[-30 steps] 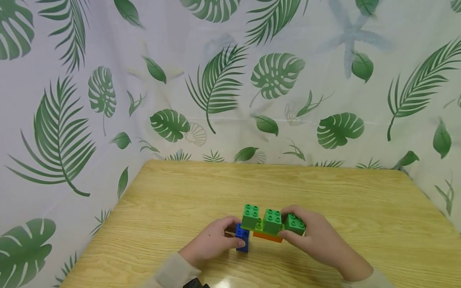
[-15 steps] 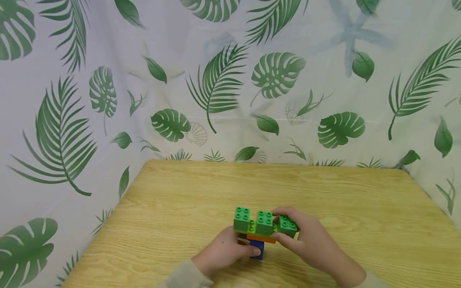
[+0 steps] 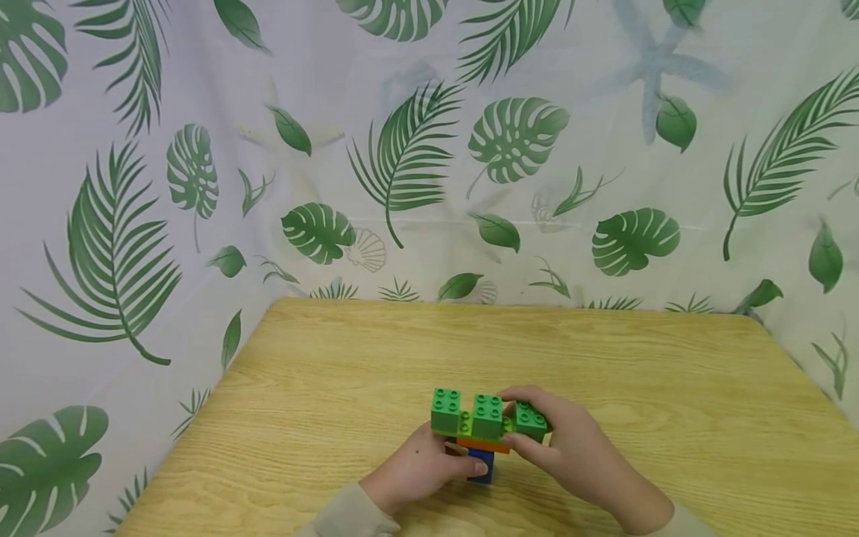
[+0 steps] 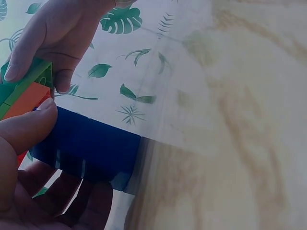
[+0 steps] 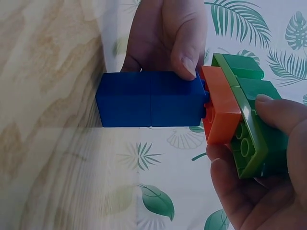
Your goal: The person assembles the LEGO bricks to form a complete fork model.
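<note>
My left hand (image 3: 419, 466) grips a stack of two blue toy building blocks (image 5: 148, 103) standing upright on the table, its thumb across one face and the other fingers behind. Directly over the stack is an orange brick (image 5: 223, 120), with a few blue studs showing in the narrow gap between them. Above the orange brick runs a light green base (image 4: 29, 82) topped by three green bricks (image 3: 487, 424). My right hand (image 3: 570, 440) pinches the rightmost end of that green piece between thumb and fingers. The left end of the green piece overhangs my left hand.
The wooden table (image 3: 335, 358) reaches back to a white cloth (image 3: 416, 268) printed with green leaves, which also hangs along the left side. Both hands work near the table's front middle.
My left hand has moved right with the blue stack, bringing it under the orange brick. My right hand has shifted left with the green piece, with only a slight drift in the last half second.
</note>
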A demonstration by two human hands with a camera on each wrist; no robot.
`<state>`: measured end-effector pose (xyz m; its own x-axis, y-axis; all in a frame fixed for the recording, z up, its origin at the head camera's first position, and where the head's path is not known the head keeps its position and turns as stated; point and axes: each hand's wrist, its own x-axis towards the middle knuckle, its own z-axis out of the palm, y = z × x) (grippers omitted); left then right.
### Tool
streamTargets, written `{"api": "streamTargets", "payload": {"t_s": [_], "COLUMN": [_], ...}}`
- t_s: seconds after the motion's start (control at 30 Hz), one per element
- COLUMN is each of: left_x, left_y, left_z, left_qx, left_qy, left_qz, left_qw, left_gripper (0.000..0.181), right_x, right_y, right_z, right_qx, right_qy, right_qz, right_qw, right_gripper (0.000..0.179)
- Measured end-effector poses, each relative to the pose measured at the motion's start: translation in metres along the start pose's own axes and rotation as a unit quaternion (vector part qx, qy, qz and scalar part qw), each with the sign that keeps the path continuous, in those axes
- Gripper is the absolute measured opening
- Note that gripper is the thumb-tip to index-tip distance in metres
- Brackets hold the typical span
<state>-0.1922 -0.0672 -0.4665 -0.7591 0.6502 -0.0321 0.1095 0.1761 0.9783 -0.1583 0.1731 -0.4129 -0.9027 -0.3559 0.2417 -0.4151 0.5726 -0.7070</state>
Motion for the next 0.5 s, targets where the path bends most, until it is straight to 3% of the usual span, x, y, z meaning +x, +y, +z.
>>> {"api": "streamTargets", "payload": {"t_s": [0.3, 0.5], "left_x": [0.002, -0.005], "left_y": [-0.003, -0.002], "left_z": [0.0, -0.016], "left_qx": [-0.007, -0.034], "left_qy": [-0.01, -0.055], "left_qz": [0.006, 0.008], "left_qw": [0.9999, 0.9979], "left_gripper": [0.051, 0.059], "right_x": [0.0, 0.001], "right_y": [0.0, -0.001], "right_z": [-0.001, -0.001], "right_qx": [0.008, 0.0], "right_qy": [-0.01, -0.015], "right_qz": [0.007, 0.015], "right_qw": [0.9999, 0.9998], "right_gripper": [0.042, 0.043]}}
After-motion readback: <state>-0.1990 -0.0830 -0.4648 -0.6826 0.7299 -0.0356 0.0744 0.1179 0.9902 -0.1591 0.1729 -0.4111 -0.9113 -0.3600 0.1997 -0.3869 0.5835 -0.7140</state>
